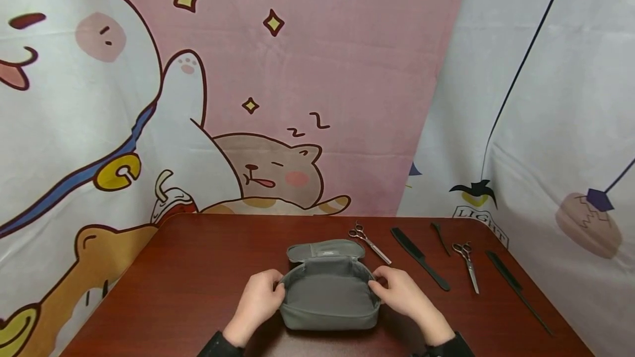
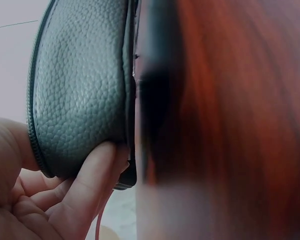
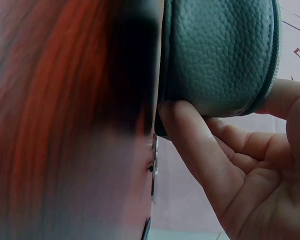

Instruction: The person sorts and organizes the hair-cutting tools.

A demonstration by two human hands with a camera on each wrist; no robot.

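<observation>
A grey-green zip case [image 1: 329,315] with pebbled sides stands at the front middle of the table, its lid [image 1: 327,249] folded back and its inside bare. My left hand [image 1: 259,297] grips the case's left side, thumb over the rim. On the opposite side my right hand [image 1: 404,296] holds the rim the same way. The left wrist view shows the left hand's fingers [image 2: 92,175] against the pebbled wall [image 2: 82,85]. In the right wrist view, a finger [image 3: 190,130] of the right hand presses low on the case wall [image 3: 220,55], near the table.
Right of the case lie thinning scissors [image 1: 369,244], a wide black comb [image 1: 420,259], a small dark clip-like piece [image 1: 440,238], scissors [image 1: 467,266] and a thin-handled comb [image 1: 518,291]. The brown table [image 1: 198,269] ends at a cartoon-printed cloth [image 1: 372,98] behind.
</observation>
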